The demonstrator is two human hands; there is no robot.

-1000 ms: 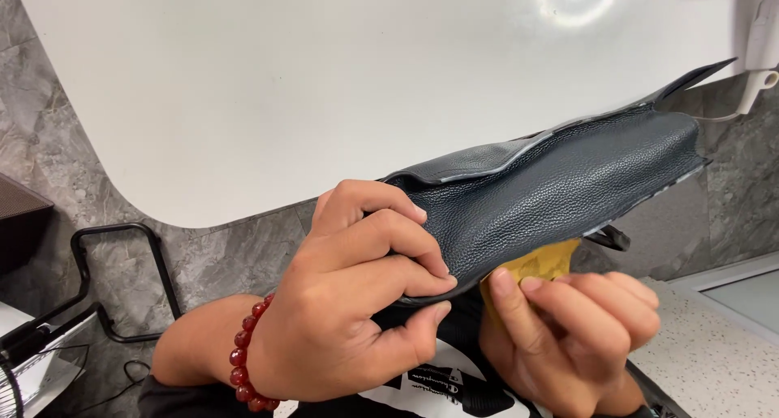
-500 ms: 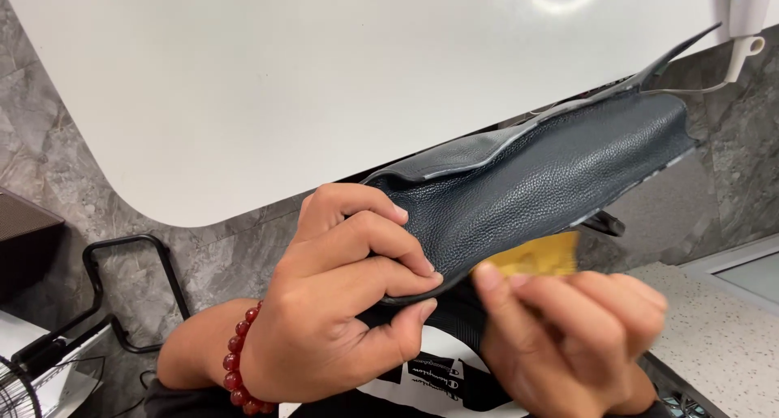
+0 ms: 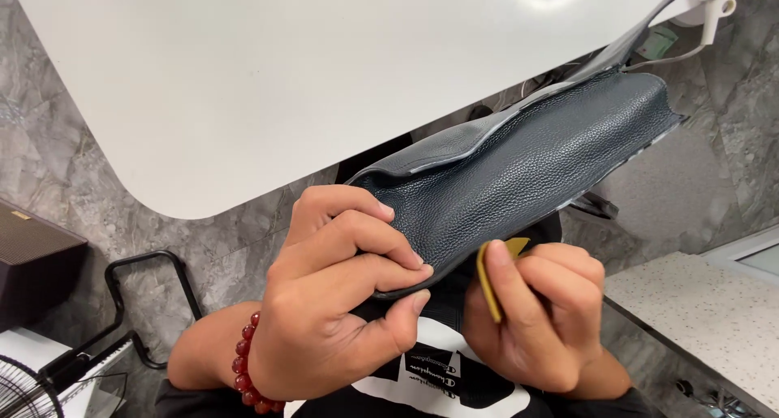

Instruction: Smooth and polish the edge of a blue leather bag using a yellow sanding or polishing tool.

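A dark navy pebbled leather bag piece (image 3: 527, 166) is held up over my lap, stretching toward the upper right. My left hand (image 3: 333, 296), with a red bead bracelet (image 3: 243, 369) at the wrist, pinches the piece's near end between thumb and fingers. My right hand (image 3: 540, 312) grips a small yellow pad (image 3: 491, 276), edge-on, just below the leather's lower edge.
A white table top (image 3: 268, 77) with a rounded corner fills the upper view. Grey marble floor lies below it. A black metal frame (image 3: 138, 304) and a dark box (image 3: 32, 256) are at left; a speckled counter (image 3: 706, 312) is at right.
My right hand has turned the yellow pad edge-on and drawn it slightly down from the leather's lower edge. The leather has lifted a little toward the upper right.
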